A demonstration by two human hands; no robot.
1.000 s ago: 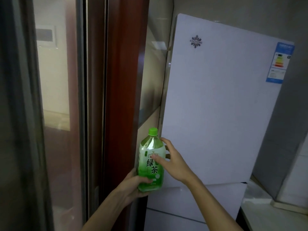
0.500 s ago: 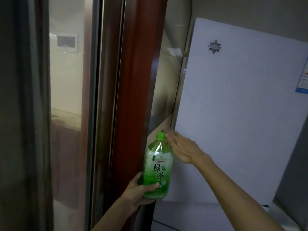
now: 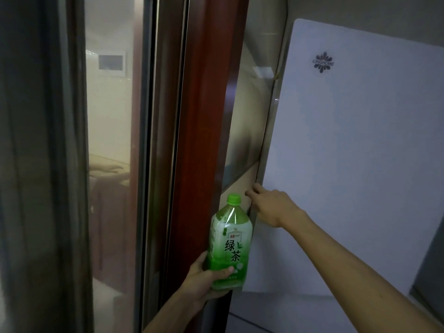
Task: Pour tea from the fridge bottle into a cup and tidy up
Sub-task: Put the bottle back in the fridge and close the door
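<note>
Narrow gap between red door frame (image 3: 199, 140) and fridge door (image 3: 348, 152), filled by bottle (image 3: 229, 246).

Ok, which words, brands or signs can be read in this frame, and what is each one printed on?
"KINGHOME", under a flower-shaped logo, on the white fridge door.
"绿茶", large green characters, on the green tea bottle label.
"统一", probably, in the small red box above them; too small to be sure.
Fine print at the label's bottom: unreadable.

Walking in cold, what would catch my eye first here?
Probably the bright green tea bottle, held upright low in the middle by the left hand gripping its base. Just right of its cap, the right hand hooks its fingers on the left edge of the big white fridge door, which is shut.
</note>
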